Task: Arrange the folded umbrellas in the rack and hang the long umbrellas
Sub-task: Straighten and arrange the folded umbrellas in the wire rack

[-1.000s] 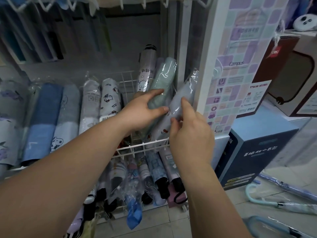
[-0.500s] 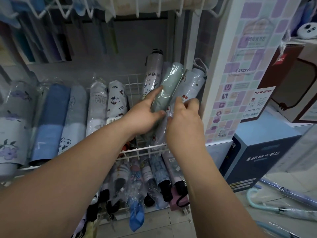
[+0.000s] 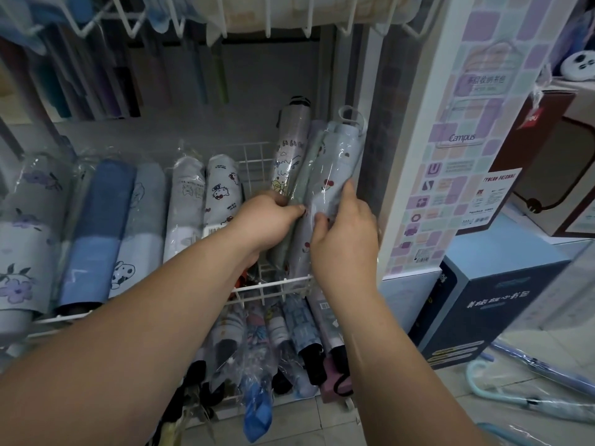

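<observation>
Both hands are curled shut around wrapped folded umbrellas at the right end of the white wire rack (image 3: 277, 286) — the right hand (image 3: 346, 239) grips the pale blue umbrella (image 3: 335, 169) near its middle, thumb across the front, while the left hand (image 3: 267, 220) closes on the green umbrella (image 3: 304, 185) just beside it, touching it. The two umbrellas stand nearly upright, leaning slightly right, long axes running from the rack's front rail up toward its back right corner, the blue one's strap loop on top. A grey umbrella (image 3: 291, 143) stands just left of them.
</observation>
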Tool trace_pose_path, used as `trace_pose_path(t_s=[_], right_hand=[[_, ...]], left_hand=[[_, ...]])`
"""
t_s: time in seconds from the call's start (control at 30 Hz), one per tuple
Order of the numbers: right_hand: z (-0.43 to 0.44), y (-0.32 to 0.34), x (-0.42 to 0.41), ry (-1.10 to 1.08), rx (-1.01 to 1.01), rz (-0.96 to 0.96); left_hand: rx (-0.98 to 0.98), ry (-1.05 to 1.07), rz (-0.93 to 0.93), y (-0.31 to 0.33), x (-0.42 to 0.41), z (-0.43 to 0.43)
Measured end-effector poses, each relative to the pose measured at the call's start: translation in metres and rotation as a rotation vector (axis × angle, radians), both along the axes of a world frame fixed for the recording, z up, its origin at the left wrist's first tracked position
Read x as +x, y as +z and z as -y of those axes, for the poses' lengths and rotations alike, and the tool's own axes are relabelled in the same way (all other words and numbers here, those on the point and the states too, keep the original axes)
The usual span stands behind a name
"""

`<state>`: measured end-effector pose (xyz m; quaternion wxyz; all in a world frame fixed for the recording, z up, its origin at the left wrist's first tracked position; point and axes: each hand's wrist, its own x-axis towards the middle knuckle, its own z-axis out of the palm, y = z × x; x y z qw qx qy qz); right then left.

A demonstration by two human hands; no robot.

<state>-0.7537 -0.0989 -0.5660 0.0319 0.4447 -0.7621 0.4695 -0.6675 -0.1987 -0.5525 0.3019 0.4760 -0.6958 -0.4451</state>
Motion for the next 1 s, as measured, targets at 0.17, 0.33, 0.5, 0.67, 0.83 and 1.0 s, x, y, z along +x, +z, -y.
trace_pose_path(t_s=[0.17,0.33,0.5,0.67,0.83,1.0], right_hand=[[-0.003,0.003,-0.007,0.073,0.004,0.126],[-0.009,0.008,-0.016,0.181,-0.036,0.269],[-0.008,0.012,-0.022,0.286,-0.002,0.346],[-0.005,0.011,-0.027,0.318,0.012,0.408],[-0.004,0.009,-0.028,0.362,-0.098,0.456],[-0.001,0.013,-0.028,0.438,-0.213,0.559]], left_hand=[[-0.006,-0.048,0.033,0.002,-0.001,-0.005],[-0.117,-0.024,0.144,0.002,-0.003,-0.007],[-0.119,-0.059,0.149,0.010,-0.005,-0.009],[0.028,-0.064,0.043,0.012,-0.010,-0.009],[0.059,-0.039,-0.053,0.016,-0.011,-0.012],[-0.010,-0.022,-0.103,0.031,-0.001,-0.010]])
